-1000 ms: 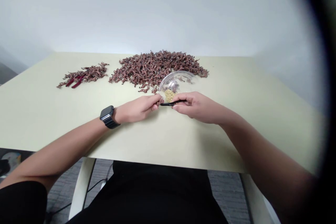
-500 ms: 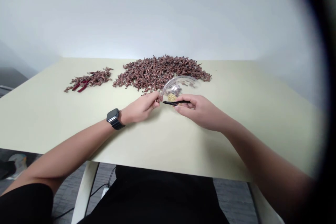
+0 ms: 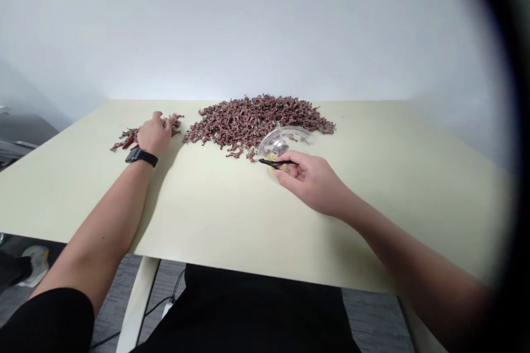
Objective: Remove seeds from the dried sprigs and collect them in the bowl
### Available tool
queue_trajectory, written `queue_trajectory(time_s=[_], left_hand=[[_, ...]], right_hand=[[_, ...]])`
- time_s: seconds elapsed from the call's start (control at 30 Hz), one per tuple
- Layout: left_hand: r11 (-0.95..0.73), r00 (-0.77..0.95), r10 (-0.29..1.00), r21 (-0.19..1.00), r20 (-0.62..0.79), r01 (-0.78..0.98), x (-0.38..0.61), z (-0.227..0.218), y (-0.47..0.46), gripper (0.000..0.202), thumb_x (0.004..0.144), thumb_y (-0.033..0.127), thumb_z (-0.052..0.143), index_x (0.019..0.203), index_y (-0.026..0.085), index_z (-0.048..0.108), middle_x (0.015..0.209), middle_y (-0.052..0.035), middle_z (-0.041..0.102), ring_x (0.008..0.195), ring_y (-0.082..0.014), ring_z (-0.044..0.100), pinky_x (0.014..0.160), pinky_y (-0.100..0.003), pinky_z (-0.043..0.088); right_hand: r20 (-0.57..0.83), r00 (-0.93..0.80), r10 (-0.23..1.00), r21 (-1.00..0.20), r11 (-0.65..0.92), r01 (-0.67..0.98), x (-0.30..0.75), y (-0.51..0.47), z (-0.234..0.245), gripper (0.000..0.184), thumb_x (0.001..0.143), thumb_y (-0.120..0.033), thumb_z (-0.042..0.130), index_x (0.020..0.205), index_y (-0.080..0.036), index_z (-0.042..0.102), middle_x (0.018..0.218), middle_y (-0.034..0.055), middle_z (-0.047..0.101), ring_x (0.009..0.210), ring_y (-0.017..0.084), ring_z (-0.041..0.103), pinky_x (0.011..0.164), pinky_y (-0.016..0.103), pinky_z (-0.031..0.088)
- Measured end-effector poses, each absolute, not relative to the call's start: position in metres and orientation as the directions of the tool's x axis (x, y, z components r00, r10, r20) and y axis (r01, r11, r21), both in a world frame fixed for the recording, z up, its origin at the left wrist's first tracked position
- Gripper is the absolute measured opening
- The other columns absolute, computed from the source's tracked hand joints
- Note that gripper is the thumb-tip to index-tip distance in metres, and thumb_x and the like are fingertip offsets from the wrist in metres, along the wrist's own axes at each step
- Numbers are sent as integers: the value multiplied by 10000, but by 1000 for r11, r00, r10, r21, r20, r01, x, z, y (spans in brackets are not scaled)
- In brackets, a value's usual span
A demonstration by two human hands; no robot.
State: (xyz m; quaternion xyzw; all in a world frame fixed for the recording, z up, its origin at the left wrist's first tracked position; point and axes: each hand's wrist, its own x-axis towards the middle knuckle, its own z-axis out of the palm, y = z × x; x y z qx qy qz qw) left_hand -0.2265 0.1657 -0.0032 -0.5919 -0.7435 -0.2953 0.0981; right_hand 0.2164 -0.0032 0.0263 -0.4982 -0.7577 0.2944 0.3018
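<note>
Tweezers (image 3: 274,162) pinched in right hand (image 3: 309,181) at clear plastic dish (image 3: 285,140); left hand (image 3: 155,134) set on dried sprigs (image 3: 173,124)

The right hand was nearly closed, with the black Tweezers held between thumb and fingers. Their tips were pointed left, over pale yellow grains (image 3: 273,160) heaped at the near side of the dish; whether any grain was gripped could not be told. The dish was placed on a pale cream-green table (image 3: 331,242), its far rim just beside a larger heap of reddish-brown sprigs (image 3: 256,121). The left hand was kept well apart from the right, with its fingers loosely curled and resting on the smaller pile of sprigs. Whether anything was held by it could not be told. A black watch (image 3: 141,157) was worn on the left wrist. Red tool handles (image 3: 129,143) were partly hidden among the sprigs, just beside that hand. Small loose sprigs were scattered along the edge of the larger heap.
</note>
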Motion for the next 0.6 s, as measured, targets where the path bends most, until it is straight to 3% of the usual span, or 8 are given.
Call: queue_trajectory(time_s=[0.17, 0.23, 0.37, 0.47, 0.6], left_hand=[[56, -201, 823, 277, 531, 959, -216, -2, 164, 670, 1000, 613, 527, 1458, 132, 437, 910, -110, 660, 815, -223, 551, 716, -335, 307], [-28, -124, 855, 283, 504, 959, -196, -2, 159, 569, 1004, 589, 532, 1383, 164, 521, 881, -82, 671, 768, -207, 544, 691, -325, 333], [-341, 207, 905, 341, 372, 876, -141, -3, 137, 390, 1020, 534, 505, 1023, 194, 697, 818, -58, 679, 660, -179, 541, 644, -326, 386], [-574, 437, 783, 243, 443, 782, -103, -4, 117, 362, 1006, 503, 540, 914, 192, 703, 910, -81, 707, 853, -227, 595, 783, -374, 444], [-701, 630, 698, 145, 339, 698, -76, -10, 101, 291, 976, 458, 602, 1053, 208, 730, 1030, -97, 729, 1006, -278, 590, 922, -442, 448]], right_hand=[[260, -450, 855, -600, 508, 618, 202, -12, 16, 214, 964, -401, 581, 1035, -203, 620, 790, -15, 550, 686, 143, 498, 645, 300, 346], [259, -483, 837, -564, 537, 627, 198, -17, 12, 218, 964, -398, 579, 1052, -200, 604, 873, 10, 608, 740, 157, 535, 678, 305, 361], [254, -498, 829, -520, 551, 652, 194, -21, 7, 245, 973, -407, 567, 1102, -201, 591, 995, 47, 657, 788, 176, 570, 705, 315, 380], [240, -519, 821, -507, 562, 654, 194, -21, 6, 257, 975, -405, 566, 1125, -199, 594, 1029, 57, 664, 821, 184, 586, 723, 318, 396], [214, -545, 811, -488, 572, 659, 192, -21, 5, 280, 972, -411, 570, 1147, -194, 598, 1041, 63, 666, 842, 194, 596, 742, 327, 414]])
